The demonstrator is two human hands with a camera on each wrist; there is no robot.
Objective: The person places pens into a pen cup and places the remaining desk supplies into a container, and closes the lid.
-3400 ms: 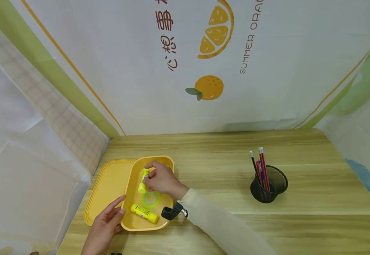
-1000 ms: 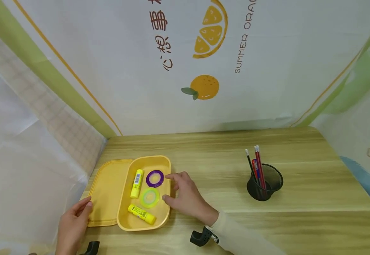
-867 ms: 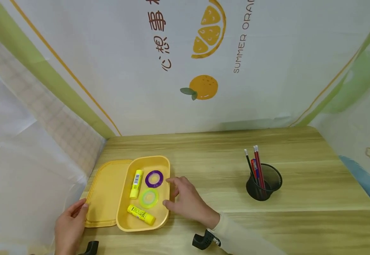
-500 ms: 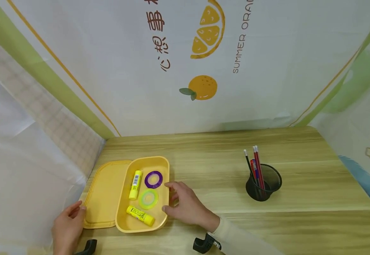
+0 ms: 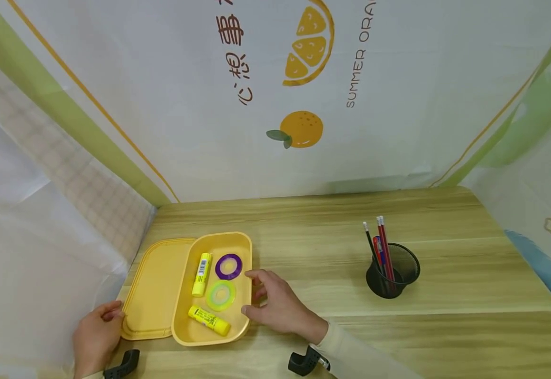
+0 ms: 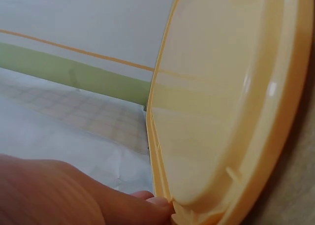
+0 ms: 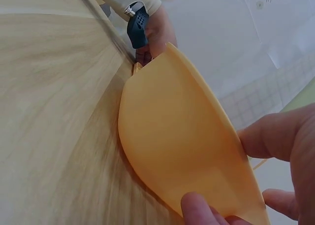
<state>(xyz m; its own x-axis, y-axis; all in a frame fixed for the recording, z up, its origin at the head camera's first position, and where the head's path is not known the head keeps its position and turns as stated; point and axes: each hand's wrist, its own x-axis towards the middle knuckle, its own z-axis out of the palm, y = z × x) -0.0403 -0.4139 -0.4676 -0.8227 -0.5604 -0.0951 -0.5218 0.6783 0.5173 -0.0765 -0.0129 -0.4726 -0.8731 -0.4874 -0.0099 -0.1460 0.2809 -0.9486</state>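
Note:
At the lower left in the head view, my left hand pinches the near-left corner of a flat yellow lid. In the left wrist view the thumb and a finger meet at the edge of the lid. Against the lid's right side stands a yellow box. My right hand holds its right wall, with index finger and thumb at the rim and other fingers outside. Inside lie two yellow glue sticks, one upper and one lower, a purple tape roll and a yellow-green tape roll.
A black mesh pen cup stands right on the wooden table, with several pencils and pens in it. White printed curtains rise behind the table and at both sides. Black mounts sit at each wrist.
Earlier my right hand held a glue stick inside the box; it moved out to the right wall, uncovering the purple tape roll. My left hand went from the box's left edge to the lid's corner.

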